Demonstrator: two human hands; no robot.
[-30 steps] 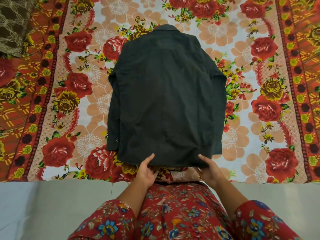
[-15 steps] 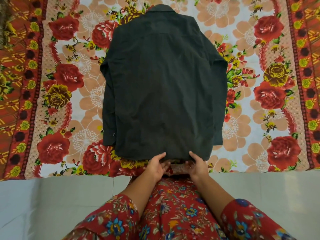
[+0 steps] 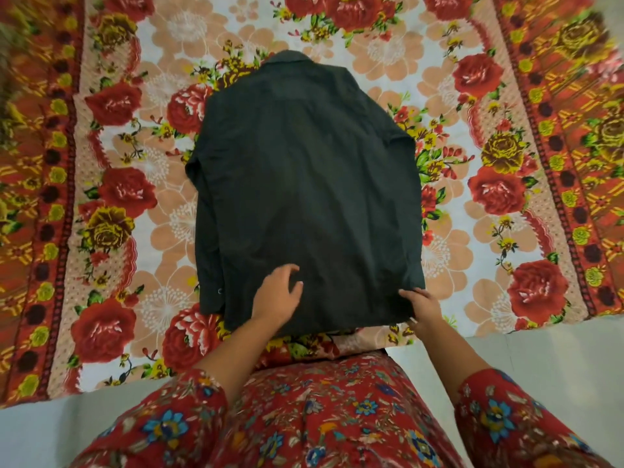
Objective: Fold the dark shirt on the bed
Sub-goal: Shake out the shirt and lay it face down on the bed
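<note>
- The dark shirt [image 3: 304, 197] lies back side up in the middle of the bed, on a floral bedspread [image 3: 111, 204] with red roses and peach flowers.
- Its collar points away from the person; its hem lies near the bed's front edge.
- Both sides are folded in, so the shirt makes a tall rectangle. A folded sleeve edge with a small button shows along the left side.
- The cloth is mostly smooth, with faint wrinkles near the shoulders.
- The left hand [image 3: 275, 297] rests on the shirt's lower part, left of the middle, palm down, fingers spread and slightly curled. Its grip is apart and closes on nothing.
- The right hand [image 3: 423, 307] is at the shirt's lower right corner, thumb on top of the cloth. The fingers seem tucked under the hem, so the grip looks pinched on that corner.
- Red flowered sleeves [image 3: 506, 417] cover both arms, and pale floor [image 3: 50, 430] shows in front of the bed.
</note>
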